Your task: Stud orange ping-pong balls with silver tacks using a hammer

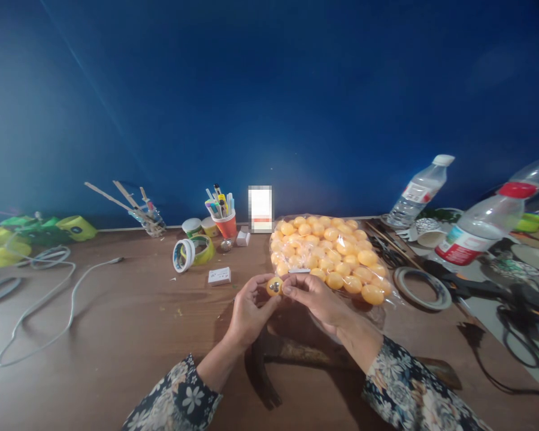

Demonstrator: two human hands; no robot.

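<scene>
Between my left hand (pixel 250 310) and my right hand (pixel 317 299) is a small rounded yellow piece (pixel 275 286) with shiny metallic bits on the side facing me. The fingers of both hands are closed around its edges. Below my wrists a claw hammer (pixel 296 352) lies on the table, its handle running right and partly covered by my right forearm. Just beyond my right hand rests a clear plastic bag of yellow-orange egg-shaped balls (pixel 332 248). A small white box (pixel 219 276) lies to the left of my hands.
Along the wall stand a cup of pens (pixel 226 225), an open white-rimmed jar (pixel 183 256) and a jar of sticks (pixel 150 222). Rightward are a tape roll (pixel 422 288), plastic bottles (pixel 483 230) and a black glue gun (pixel 480 284). A white cable (pixel 72 305) loops at left.
</scene>
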